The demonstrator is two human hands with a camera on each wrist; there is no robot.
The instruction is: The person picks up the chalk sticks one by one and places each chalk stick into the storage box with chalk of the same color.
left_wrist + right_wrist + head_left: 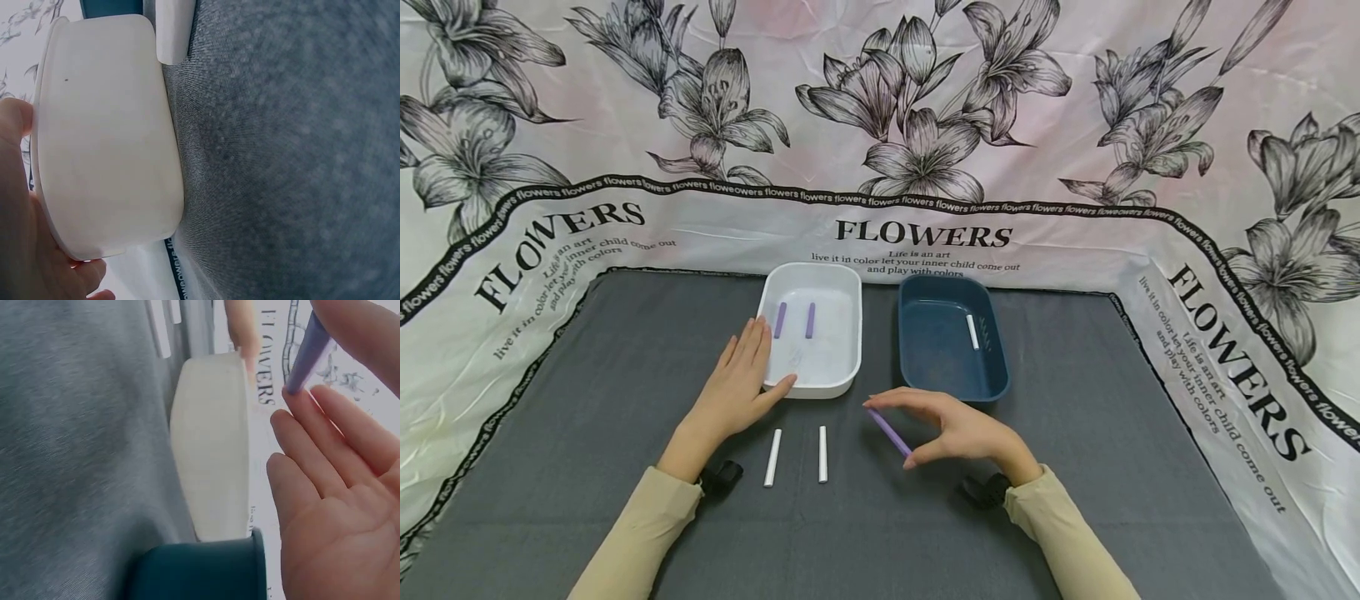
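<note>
**Left grip (735,385) on the white tray (835,362), right grip (957,428) pinching a purple stick (888,431)**

At the left, your beige sleeve (638,533) runs up from the near edge of the view to your left grip. It is not clenched: in the head view you lay its fingers nearly straight along the left side of the white tray and set your thumb out over the near rim. The tray sits upright on the grey-covered bench (1097,433). Inside it two more purple sticks lie side by side and apart, a left one (780,320) and a right one (810,320), both toward the far half.

On the bench just in front of that tray, you have two white sticks lying roughly parallel with a gap between them: a left one (772,457), slightly slanted, and a right one (823,454).

Farther right, your right grip holds its purple stick clear of the bench, end to end: one end meets your fingertip, the other your thumb. In the right wrist view, your remaining fingers stretch out nearly straight beside it. This hand is just in front of the near left corner of the dark blue tray (936,333). In that tray a single white stick (972,332) lies near the right wall.

Along the bench's far edge and both sides, you see a pale border printed with flowers and lettering (925,233).
</note>
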